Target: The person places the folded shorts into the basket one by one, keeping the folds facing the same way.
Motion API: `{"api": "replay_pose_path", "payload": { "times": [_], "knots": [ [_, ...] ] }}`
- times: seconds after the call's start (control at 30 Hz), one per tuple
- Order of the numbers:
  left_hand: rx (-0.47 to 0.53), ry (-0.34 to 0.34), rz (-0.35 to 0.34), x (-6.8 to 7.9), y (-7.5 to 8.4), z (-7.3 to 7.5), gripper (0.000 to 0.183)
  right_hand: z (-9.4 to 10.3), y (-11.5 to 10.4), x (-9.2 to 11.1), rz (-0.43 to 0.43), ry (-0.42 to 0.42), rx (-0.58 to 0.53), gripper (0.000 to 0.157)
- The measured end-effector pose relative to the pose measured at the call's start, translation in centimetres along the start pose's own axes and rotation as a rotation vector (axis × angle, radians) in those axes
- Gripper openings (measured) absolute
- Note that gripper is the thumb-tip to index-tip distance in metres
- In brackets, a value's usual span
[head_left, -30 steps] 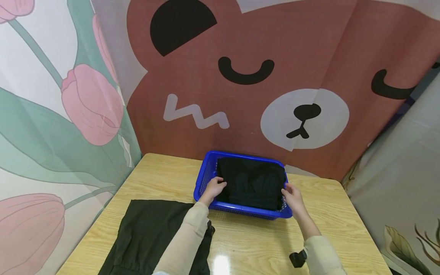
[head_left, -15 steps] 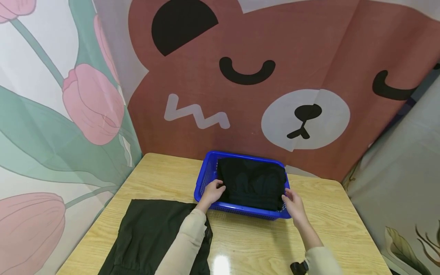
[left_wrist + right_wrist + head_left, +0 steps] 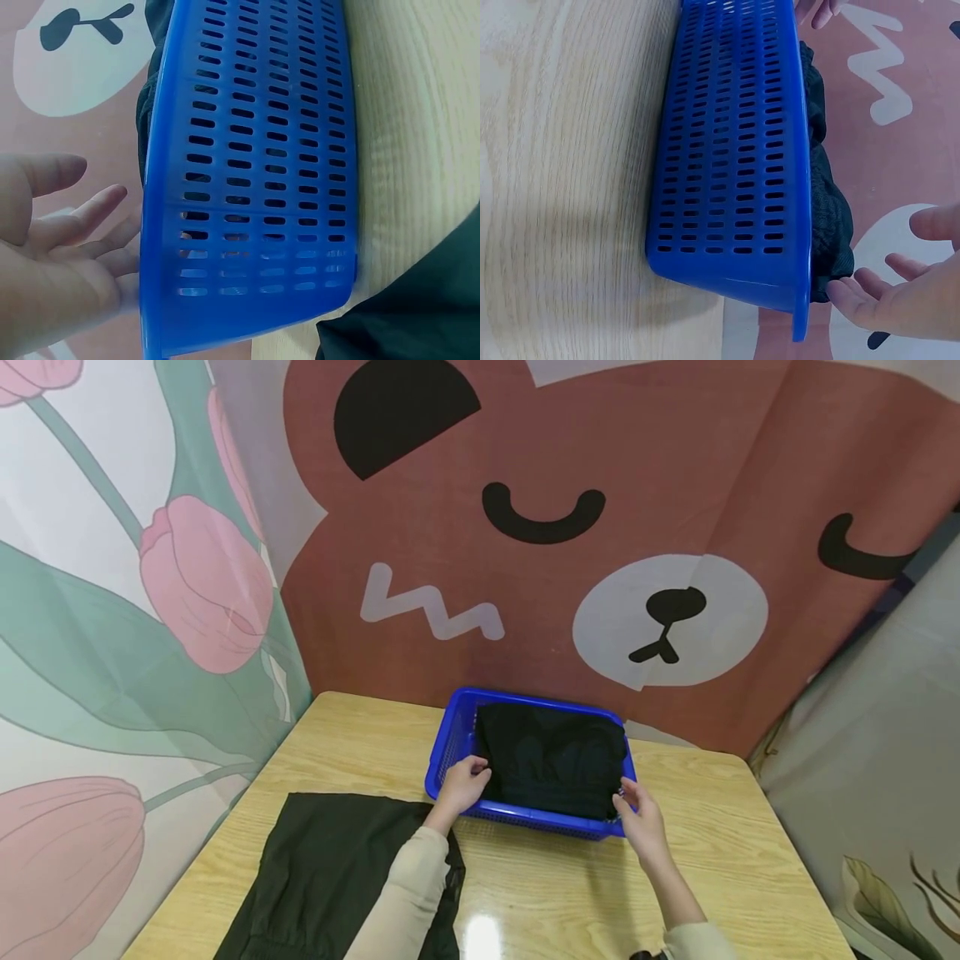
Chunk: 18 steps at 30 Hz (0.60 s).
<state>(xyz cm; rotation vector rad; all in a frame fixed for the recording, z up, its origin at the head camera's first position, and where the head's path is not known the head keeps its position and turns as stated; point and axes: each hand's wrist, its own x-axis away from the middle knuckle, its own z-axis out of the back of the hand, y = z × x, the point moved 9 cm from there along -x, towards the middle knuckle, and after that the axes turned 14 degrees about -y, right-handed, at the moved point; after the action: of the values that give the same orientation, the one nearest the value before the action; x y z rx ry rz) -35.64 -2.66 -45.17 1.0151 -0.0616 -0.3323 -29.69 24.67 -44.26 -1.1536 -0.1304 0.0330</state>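
Observation:
A folded black garment [image 3: 551, 756] lies in a blue perforated plastic basket [image 3: 540, 821] on the table. My left hand [image 3: 463, 783] reaches over the basket's front left rim, its fingertips by the garment's left edge. In the left wrist view this hand's fingers [image 3: 94, 214] are loosely bent, some of them hidden behind the basket wall. At the basket's right end is my right hand [image 3: 641, 814]. The right wrist view has its fingertips [image 3: 840, 294] at the garment's bulging corner, just above the rim, with the thumb held apart.
A second dark garment [image 3: 337, 860] with a gathered waistband lies flat at the table's front left, partly under my left sleeve [image 3: 401, 893]. Behind the wooden table [image 3: 540, 893] hangs a cloth [image 3: 420, 527] with a printed bear; a tulip-print cloth [image 3: 67, 610] hangs at left.
Both hands have shifted slightly toward me along the basket's ends, staying at the folded garment's sides. The basket and both garments hold nearly the same places.

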Motion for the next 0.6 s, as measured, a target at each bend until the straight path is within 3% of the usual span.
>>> {"api": "replay_pose_path", "payload": {
  "times": [0.23,0.6],
  "knots": [
    [0.015,0.012,-0.038,0.7,0.7,0.0,0.021,-0.3,0.0,1.0,0.006,0.004,-0.012,0.042],
    [0.068,0.024,-0.042,1.1,1.0,0.5,0.020,-0.4,-0.4,2.1,0.059,0.082,-0.001,0.039]
  ]
}}
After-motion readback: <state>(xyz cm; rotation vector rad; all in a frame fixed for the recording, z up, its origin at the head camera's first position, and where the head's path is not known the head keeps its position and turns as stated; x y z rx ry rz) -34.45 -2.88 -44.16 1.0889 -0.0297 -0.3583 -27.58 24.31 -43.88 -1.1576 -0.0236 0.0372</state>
